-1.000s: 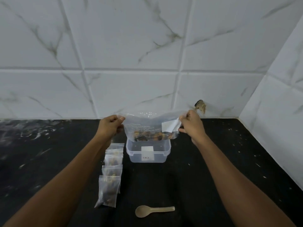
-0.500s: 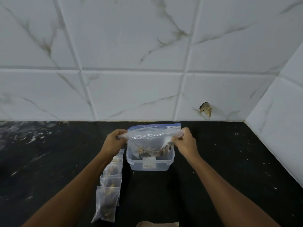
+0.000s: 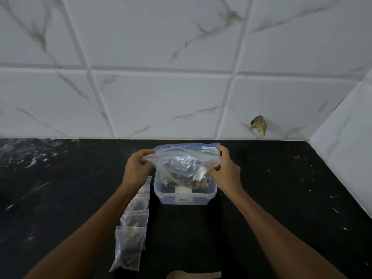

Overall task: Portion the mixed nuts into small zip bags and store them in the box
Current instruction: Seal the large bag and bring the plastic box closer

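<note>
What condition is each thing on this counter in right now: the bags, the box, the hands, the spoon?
large zip bag: held up by its top edge, nuts inside, its bottom hanging into the box
clear box: lid off, upright on the counter
left hand: pinches the bag's left edge
right hand: pinches the bag's right edge
small zip bags: filled, lying in an overlapping row left of the box
spoon: lies flat, untouched

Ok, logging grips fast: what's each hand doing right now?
Left hand: pinches the left edge of the big bag.
Right hand: grips the bag's right edge.
</note>
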